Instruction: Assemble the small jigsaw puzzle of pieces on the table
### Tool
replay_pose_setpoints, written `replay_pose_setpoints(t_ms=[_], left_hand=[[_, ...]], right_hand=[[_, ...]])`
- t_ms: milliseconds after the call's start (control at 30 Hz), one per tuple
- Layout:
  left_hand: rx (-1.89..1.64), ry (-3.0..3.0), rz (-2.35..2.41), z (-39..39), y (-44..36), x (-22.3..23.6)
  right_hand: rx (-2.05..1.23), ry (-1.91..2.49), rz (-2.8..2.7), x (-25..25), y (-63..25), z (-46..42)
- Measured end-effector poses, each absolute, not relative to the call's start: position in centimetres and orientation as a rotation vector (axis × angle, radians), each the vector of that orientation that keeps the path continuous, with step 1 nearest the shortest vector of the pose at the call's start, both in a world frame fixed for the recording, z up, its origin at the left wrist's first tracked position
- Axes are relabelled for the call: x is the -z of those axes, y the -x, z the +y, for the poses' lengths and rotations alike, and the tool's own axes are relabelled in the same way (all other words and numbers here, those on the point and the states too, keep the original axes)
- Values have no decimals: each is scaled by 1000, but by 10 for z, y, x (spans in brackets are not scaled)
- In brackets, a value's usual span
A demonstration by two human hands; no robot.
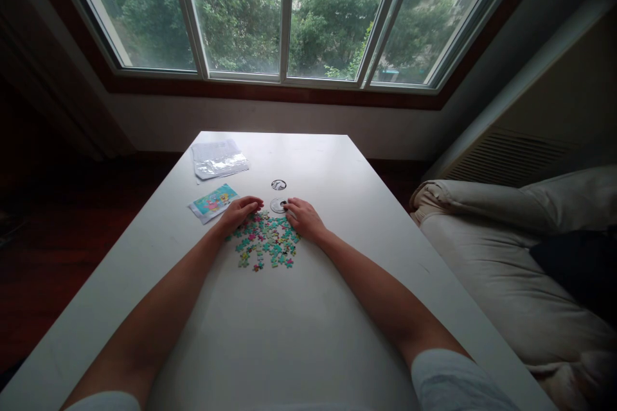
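A loose heap of small jigsaw puzzle pieces (270, 241), mostly teal with some pink and yellow, lies on the white table (294, 327). At the heap's upper left edge rests my left hand (242, 210), its fingers stretched and slightly bent, with nothing seen in them. My right hand (305, 218) lies palm down at the upper right edge, fingers extended. Its fingertips reach the rim of a round disc-like fitting (276, 206) in the tabletop. Beyond that is a second round fitting (278, 185). What lies under my palms is hidden.
A colourful picture sheet (214, 201) lies left of my left hand. Farther back is a clear plastic bag (220, 160) with papers. A wide window (284, 13) is beyond the table's far edge; a pale sofa (486, 250) stands to the right.
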State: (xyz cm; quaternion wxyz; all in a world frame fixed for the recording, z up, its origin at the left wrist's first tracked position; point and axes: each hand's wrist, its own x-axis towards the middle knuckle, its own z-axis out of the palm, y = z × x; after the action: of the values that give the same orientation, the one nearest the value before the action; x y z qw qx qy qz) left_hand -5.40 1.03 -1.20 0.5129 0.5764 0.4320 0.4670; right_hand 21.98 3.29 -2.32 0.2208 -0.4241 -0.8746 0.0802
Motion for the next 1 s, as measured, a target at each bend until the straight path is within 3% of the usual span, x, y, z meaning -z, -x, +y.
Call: replay_pose_setpoints(t_ms=[533, 833, 1000], left_hand=[[-1117, -1404, 1036, 12, 55, 16], [-1108, -1404, 1042, 12, 56, 15], [-1110, -1404, 1047, 11, 56, 14]], right_hand=[[-314, 1146, -2406, 32, -223, 44], [-816, 848, -2553, 10, -260, 67], [-806, 850, -2644, 4, -266, 66]])
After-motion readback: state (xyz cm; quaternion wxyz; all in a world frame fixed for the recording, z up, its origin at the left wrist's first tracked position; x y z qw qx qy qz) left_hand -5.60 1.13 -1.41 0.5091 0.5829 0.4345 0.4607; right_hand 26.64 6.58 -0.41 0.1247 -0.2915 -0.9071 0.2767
